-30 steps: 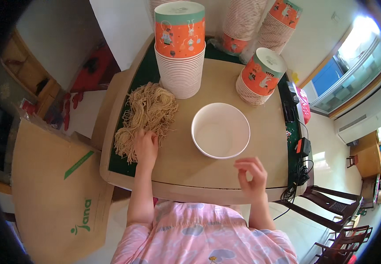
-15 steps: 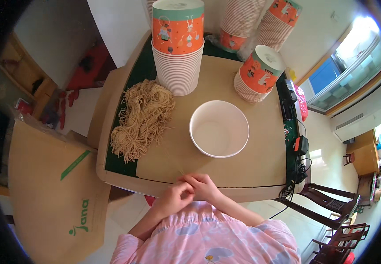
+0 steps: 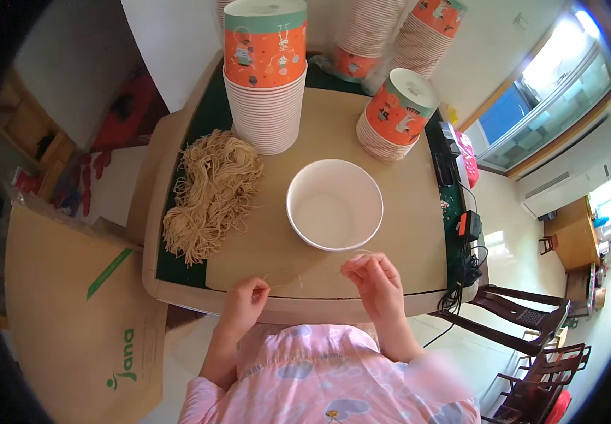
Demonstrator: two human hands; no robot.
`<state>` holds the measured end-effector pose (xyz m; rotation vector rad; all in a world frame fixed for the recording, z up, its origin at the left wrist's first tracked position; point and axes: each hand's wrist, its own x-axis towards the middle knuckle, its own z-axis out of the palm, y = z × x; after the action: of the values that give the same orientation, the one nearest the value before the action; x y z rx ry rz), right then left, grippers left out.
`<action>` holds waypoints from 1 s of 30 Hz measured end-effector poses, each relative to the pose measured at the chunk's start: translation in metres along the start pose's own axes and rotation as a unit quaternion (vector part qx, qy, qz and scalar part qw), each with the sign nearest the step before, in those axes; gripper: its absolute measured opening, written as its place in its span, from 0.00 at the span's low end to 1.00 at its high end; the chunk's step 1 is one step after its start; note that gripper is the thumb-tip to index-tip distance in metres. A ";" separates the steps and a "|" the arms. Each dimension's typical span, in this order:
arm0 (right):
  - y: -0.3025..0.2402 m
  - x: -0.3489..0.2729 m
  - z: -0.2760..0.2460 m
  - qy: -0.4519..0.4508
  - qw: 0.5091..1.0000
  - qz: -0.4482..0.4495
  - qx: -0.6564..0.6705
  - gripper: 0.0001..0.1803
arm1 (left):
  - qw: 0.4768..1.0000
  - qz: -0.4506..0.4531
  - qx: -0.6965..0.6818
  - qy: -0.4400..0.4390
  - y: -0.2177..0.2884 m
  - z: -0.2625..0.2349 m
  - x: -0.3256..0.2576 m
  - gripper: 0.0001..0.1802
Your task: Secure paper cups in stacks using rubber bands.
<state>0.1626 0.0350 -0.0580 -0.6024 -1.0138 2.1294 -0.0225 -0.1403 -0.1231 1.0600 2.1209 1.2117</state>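
Observation:
My left hand [image 3: 247, 302] is pinched at the table's near edge, with a thin beige string [image 3: 286, 273] trailing from its fingertips toward the right. Farther right, my right hand [image 3: 378, 283] is raised, thumb and fingers pressed together on a short bit of the same kind of string. Just beyond it stands a white paper tub [image 3: 335, 205], mouth up, and its inside shows only white walls and bottom. A loose heap of beige string [image 3: 214, 187] lies at the left of the table, beyond my left hand.
A tall stack of orange and green paper tubs [image 3: 264, 78] stands upside down at the back left. A shorter stack [image 3: 396, 116] is at the right, with wrapped stacks [image 3: 425, 39] behind. Black cables [image 3: 464, 272] run along the right edge. A cardboard box [image 3: 72, 304] stands at left.
My hands, together before, have parted, the right one moving right and up toward the tub. The string now shows between and beside them. The whole view has shifted slightly.

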 end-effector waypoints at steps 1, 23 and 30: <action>-0.002 0.001 -0.002 0.000 1.000 -0.001 0.001 0.12 | 1.000 0.015 0.015 0.000 0.000 -0.002 0.000 0.03; -0.019 0.001 -0.023 0.027 0.954 -0.031 -0.298 0.10 | 0.899 0.274 0.317 0.126 0.088 -0.014 0.107 0.13; -0.011 0.012 -0.013 -0.028 0.957 -0.056 -0.284 0.10 | 0.888 0.352 0.291 -0.061 0.119 -0.023 0.131 0.06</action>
<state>0.1675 0.0553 -0.0577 -0.7310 -1.6704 1.7548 -0.0697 -0.0085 -0.0116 2.2501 2.1030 0.7195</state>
